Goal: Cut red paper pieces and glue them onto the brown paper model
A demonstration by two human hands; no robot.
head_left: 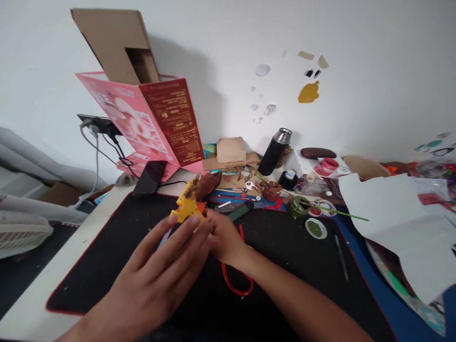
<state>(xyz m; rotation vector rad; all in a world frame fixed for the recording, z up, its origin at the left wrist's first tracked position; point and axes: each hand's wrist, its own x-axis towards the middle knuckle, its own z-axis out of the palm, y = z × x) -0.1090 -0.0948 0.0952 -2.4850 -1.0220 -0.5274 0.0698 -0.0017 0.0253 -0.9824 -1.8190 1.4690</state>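
Observation:
A yellow glue gun (188, 205) with dark brown stains and an orange part at its side is held up over the mat, its tip pointing away from me. Around its near end my right hand (226, 237) is closed, fingers partly hidden. My left hand (153, 270) shows its back, with long fingers against the gun's lower edge; its thumb is out of sight. A small pale bluish piece (164, 237) peeks out beside the left fingers, too little of it to name. Just beyond the gun lies a brown lump (208, 186). Under my right wrist is a red loop (238, 289).
On the black mat (107, 266) lie a green-handled tool (240, 210), a pen (340, 255) and a green paint dish (316, 228). Paint jars (298, 206), a thermos (274, 152) and cardboard scraps (231, 150) line the back. A phone (149, 178) leans near a pink box (131, 118). White paper (384, 213) lies right.

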